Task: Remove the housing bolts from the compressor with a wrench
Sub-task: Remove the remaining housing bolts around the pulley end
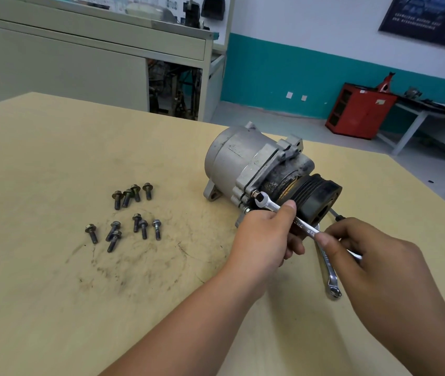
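A grey metal compressor [239, 161] with a black pulley [317, 198] lies on its side on the wooden table [53, 147]. A silver wrench [270, 203] has its open jaw on a housing bolt [256, 194] at the flange. My left hand [266, 234] grips the wrench near its head, thumb on the shaft. My right hand [373, 256] pinches the wrench's handle further back. A second silver wrench [329, 272] lies on the table under my right hand. Several removed bolts [132, 213] lie loose to the left of the compressor.
A thin black rod [335, 215] pokes out beside the pulley. Beyond the table stand a grey cabinet [88, 58], a red tool box [359, 111] and a white bench [433, 123] by the teal wall.
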Demonstrator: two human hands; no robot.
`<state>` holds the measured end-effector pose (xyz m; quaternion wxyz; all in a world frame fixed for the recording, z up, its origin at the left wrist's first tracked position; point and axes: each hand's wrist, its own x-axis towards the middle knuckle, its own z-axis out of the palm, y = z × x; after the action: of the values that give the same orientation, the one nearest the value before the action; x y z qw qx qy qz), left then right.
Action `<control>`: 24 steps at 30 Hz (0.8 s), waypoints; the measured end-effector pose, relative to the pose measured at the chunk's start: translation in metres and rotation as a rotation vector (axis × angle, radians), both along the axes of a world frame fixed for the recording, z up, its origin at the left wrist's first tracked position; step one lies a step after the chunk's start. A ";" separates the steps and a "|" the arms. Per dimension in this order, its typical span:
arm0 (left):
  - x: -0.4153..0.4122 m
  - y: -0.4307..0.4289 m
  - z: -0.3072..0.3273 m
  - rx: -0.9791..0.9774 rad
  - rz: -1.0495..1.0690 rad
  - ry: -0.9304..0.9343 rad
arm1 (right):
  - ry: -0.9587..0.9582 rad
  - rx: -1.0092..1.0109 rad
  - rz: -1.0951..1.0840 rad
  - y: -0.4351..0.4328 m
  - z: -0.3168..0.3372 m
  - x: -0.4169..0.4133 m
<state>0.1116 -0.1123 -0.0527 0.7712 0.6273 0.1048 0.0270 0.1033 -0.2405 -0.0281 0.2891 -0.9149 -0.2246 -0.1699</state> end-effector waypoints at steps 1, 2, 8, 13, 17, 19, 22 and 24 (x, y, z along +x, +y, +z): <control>0.000 0.001 0.000 0.017 0.001 0.007 | 0.028 0.007 0.011 0.001 0.000 -0.004; 0.000 0.002 0.000 0.040 -0.003 0.014 | 0.083 0.024 0.025 0.003 -0.001 -0.007; -0.003 0.014 -0.006 0.231 -0.036 0.001 | 0.930 0.492 0.045 0.015 -0.013 -0.012; -0.005 0.020 -0.006 0.321 -0.033 0.012 | 1.271 0.853 0.257 0.028 -0.015 -0.015; -0.004 0.037 -0.003 0.642 0.153 -0.121 | 1.177 0.950 0.247 0.021 -0.023 -0.010; -0.003 0.053 0.001 0.847 0.327 -0.262 | 1.112 0.978 0.202 0.012 -0.026 -0.006; 0.000 0.074 0.009 1.075 0.324 -0.438 | 1.091 0.964 0.181 0.002 -0.027 -0.002; 0.006 0.082 0.011 1.211 0.248 -0.522 | 1.118 0.936 0.187 0.000 -0.029 -0.001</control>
<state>0.1180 -0.0305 -0.0417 0.2744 0.9055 -0.0474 0.3201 0.1024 -0.2405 -0.0567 0.7341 -0.6228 -0.0248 0.2695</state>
